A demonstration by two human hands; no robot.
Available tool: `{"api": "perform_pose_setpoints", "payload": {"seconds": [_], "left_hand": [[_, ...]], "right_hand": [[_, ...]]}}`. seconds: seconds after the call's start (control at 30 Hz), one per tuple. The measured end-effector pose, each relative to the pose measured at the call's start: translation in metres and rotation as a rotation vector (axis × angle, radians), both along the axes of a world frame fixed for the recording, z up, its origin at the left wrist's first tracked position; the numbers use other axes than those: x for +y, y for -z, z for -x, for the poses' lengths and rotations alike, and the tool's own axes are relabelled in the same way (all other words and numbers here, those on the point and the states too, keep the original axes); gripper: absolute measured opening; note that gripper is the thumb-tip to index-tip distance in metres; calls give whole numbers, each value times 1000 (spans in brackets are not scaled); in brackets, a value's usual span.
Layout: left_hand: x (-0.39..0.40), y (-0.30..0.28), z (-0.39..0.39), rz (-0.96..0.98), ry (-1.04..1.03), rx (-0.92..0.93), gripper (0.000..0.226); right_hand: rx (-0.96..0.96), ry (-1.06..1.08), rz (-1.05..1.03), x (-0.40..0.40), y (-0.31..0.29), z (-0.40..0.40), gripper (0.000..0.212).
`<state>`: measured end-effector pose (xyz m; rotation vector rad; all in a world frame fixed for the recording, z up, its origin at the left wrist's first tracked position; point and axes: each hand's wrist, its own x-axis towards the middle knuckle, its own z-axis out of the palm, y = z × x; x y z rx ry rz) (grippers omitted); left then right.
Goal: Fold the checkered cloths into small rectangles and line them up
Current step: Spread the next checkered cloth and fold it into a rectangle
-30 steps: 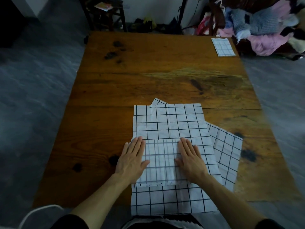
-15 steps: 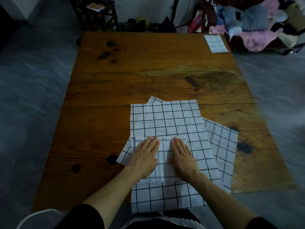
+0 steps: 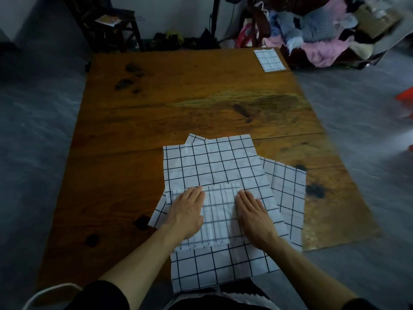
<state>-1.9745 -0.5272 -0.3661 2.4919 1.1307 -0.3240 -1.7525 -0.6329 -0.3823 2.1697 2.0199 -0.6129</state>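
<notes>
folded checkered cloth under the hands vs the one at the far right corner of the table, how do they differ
The folded white checkered cloth under the hands lies near the person atop unfolded cloths; the small folded checkered cloth at the far corner lies alone on the brown wooden table. The left hand and right hand press the near one; nothing touches the far one. Both are white with black grid lines.

Two bare forearms, left hand and right hand without rings or watch, dark black sleeves pushed up near the elbows, dark clothing below
</notes>
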Motion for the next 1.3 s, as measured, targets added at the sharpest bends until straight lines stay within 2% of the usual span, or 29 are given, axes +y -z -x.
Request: {"api": "perform_pose_setpoints", "payload": {"seconds": [0.13,0.23,0.27,0.4,0.53,0.67,0.8,1.1,1.23,1.3], "left_hand": [[4,-5,-7,12,-8,22,73],[12,-15,-21,-9,-37,61,54],[15,-19,-27,-25,-40,89,47],[26,-27,-52,-85,-52,96,37],[35,-24,-76,-38,-22,-12,51],[43,-18,-95,-2,-3,-19,68],[51,-15,-104,0,10,5,74],[61,-17,-117,104,17,23,32],[67,-25,-113,189,-18,-49,14],[70,-32,-107,235,-76,-113,10]], "right_hand": [[43,6,-90,-2,-4,-7,57],[91,3,-285,3,-10,-9,25],[99,21,-319,5,-12,-9,23],[155,157,-381,9,-13,-12,24],[195,226,-375,16,-16,-12,32],[189,250,-329,23,-13,-15,26],[175,262,-285,28,-6,-17,32],[191,306,-249,35,-9,-18,38],[231,323,-255,42,-12,-20,49],[274,325,-249,48,-16,-20,45]]}}
